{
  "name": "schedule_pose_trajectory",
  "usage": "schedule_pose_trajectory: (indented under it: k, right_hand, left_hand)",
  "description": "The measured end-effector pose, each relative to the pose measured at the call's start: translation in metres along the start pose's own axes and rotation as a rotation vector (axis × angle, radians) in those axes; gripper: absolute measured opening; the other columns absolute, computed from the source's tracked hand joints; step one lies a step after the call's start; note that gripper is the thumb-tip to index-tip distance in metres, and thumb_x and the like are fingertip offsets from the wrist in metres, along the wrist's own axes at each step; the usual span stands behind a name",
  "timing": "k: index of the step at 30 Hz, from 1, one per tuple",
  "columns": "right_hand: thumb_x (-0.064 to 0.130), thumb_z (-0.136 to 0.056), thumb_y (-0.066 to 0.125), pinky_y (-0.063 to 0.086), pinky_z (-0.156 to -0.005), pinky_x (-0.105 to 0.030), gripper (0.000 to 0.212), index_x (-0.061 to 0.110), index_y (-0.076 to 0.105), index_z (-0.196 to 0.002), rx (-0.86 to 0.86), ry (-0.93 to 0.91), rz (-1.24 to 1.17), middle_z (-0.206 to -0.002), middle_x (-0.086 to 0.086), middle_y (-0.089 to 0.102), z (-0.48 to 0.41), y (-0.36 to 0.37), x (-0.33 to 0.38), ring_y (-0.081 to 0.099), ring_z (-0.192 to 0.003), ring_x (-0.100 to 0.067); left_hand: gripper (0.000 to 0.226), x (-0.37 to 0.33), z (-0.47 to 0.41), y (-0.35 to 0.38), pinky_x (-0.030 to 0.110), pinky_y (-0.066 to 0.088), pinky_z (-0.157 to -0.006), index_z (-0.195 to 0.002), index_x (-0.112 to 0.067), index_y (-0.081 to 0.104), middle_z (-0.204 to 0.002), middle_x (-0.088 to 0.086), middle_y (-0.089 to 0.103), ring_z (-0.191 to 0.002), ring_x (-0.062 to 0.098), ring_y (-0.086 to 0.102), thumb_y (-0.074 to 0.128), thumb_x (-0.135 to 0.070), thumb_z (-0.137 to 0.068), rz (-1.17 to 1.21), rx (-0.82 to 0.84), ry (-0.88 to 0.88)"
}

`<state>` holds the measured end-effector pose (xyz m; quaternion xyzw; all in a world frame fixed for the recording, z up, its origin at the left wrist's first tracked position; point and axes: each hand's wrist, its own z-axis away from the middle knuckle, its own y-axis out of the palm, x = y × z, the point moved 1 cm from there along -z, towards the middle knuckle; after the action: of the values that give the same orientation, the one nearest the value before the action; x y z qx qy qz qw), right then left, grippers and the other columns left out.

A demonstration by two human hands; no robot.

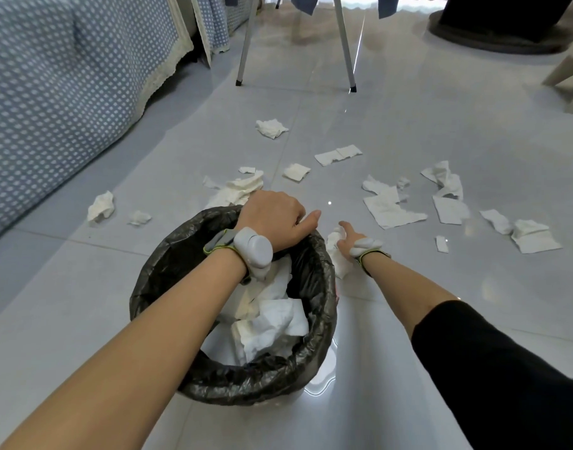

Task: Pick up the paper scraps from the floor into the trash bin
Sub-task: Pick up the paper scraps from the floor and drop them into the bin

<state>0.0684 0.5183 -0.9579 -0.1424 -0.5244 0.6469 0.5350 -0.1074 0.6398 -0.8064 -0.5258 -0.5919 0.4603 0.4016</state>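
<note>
Grey glossy tile (408, 108) stretches ahead of you, strewn with white paper scraps (392, 207) in a loose arc beyond the trash bin (168, 254). A blue dotted bedspread (67, 92) hangs to the floor on your left, two metal rack legs (343, 43) stand beyond the scraps, and a pale stool (567, 82) sits at the far right. Your left hand (272, 219) reaches across the bin's mouth and curls over its far rim, gripping the black liner (314, 287), with a white wrist device (254, 248) facing up. Your right hand (348, 238) is low, just beside the bin's right side, its fingers closed round a crumpled scrap (338, 259) that seems to touch the floor, though the hand hides part of it. That scrap trails lengthwise back toward you along the bin. The bin's mouth faces up, with crumpled paper (272, 323) inside.
</note>
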Motion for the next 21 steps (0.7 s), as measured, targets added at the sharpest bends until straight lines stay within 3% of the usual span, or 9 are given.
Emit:
schedule_pose_trajectory:
  k: [3,6,8,10,11,13,16,21]
  right_hand:
    - [0.023,-0.092,0.046,0.040,-0.098,-0.042,0.044,0.008,0.034,-0.131,0.044,0.078,0.037,-0.134,-0.016,0.048,0.000,0.001,-0.007,0.049,-0.122,-0.036]
    - [0.025,-0.095,0.042,0.040,-0.097,-0.037,0.038,0.005,0.044,-0.127,0.014,0.199,0.058,-0.135,-0.016,0.049,0.008,-0.001,-0.020,0.049,-0.124,-0.033]
    - [0.032,-0.096,0.038,0.041,-0.094,-0.035,0.040,0.005,0.051,-0.123,-0.064,0.269,-0.058,-0.128,-0.016,0.054,0.015,-0.009,-0.028,0.052,-0.119,-0.034]
    - [0.028,-0.092,0.042,0.043,-0.075,-0.034,0.025,0.008,0.058,-0.093,-0.214,0.260,-0.283,-0.097,-0.015,0.058,0.021,-0.022,-0.032,0.057,-0.091,-0.035]
    - [0.022,-0.089,0.042,0.038,-0.064,-0.032,0.020,0.011,0.051,-0.074,-0.289,0.253,-0.402,-0.079,-0.012,0.053,0.023,-0.028,-0.031,0.052,-0.073,-0.031]
    - [0.012,-0.086,0.040,0.035,-0.054,-0.030,0.024,0.011,0.039,-0.063,-0.395,0.259,-0.642,-0.065,-0.010,0.046,0.028,-0.043,-0.021,0.044,-0.056,-0.025]
    - [0.006,-0.086,0.046,0.034,-0.036,-0.019,0.021,0.012,0.044,-0.066,-0.387,0.162,-0.999,-0.058,-0.009,0.045,0.044,-0.065,0.017,0.047,-0.045,-0.021]
    - [0.020,-0.096,0.044,0.023,-0.036,-0.015,0.027,0.016,0.040,-0.070,-0.248,-0.269,-1.156,-0.055,-0.003,0.041,0.111,-0.088,0.103,0.029,-0.031,-0.008]
  left_hand:
    - [0.059,0.001,0.000,0.000,0.027,0.019,-0.046,-0.048,-0.017,0.030,-0.045,-0.002,0.032,-0.046,0.021,0.037,-0.002,-0.059,-0.073,0.017,0.000,0.002]
    - [0.059,0.001,0.000,0.001,0.027,0.020,-0.047,-0.049,-0.017,0.032,-0.045,-0.001,0.032,-0.047,0.022,0.039,-0.002,-0.059,-0.073,0.028,-0.017,0.010]
    - [0.060,0.001,0.001,0.000,0.027,0.020,-0.047,-0.049,-0.016,0.033,-0.045,-0.001,0.033,-0.047,0.022,0.039,-0.001,-0.059,-0.074,0.030,-0.016,0.011]
    - [0.062,0.001,0.000,0.000,0.027,0.020,-0.046,-0.050,-0.017,0.037,-0.045,-0.001,0.034,-0.047,0.022,0.040,-0.001,-0.059,-0.074,0.023,-0.017,0.016]
    - [0.063,0.001,0.000,0.000,0.027,0.021,-0.046,-0.051,-0.017,0.040,-0.045,-0.001,0.035,-0.048,0.022,0.040,-0.001,-0.060,-0.074,0.021,-0.011,0.010]
    - [0.064,0.000,0.000,0.000,0.028,0.024,-0.047,-0.053,-0.018,0.043,-0.047,0.000,0.037,-0.048,0.022,0.041,0.000,-0.060,-0.076,0.026,0.007,0.004]
    - [0.059,-0.002,0.001,-0.004,0.030,0.024,-0.048,-0.053,-0.017,0.041,-0.049,0.001,0.040,-0.050,0.023,0.042,0.010,-0.056,-0.084,0.018,0.057,-0.013]
    - [0.058,0.002,0.011,-0.012,0.031,0.027,-0.051,-0.055,-0.015,0.044,-0.058,0.004,0.051,-0.057,0.025,0.049,0.023,-0.051,-0.096,0.027,0.125,-0.049]
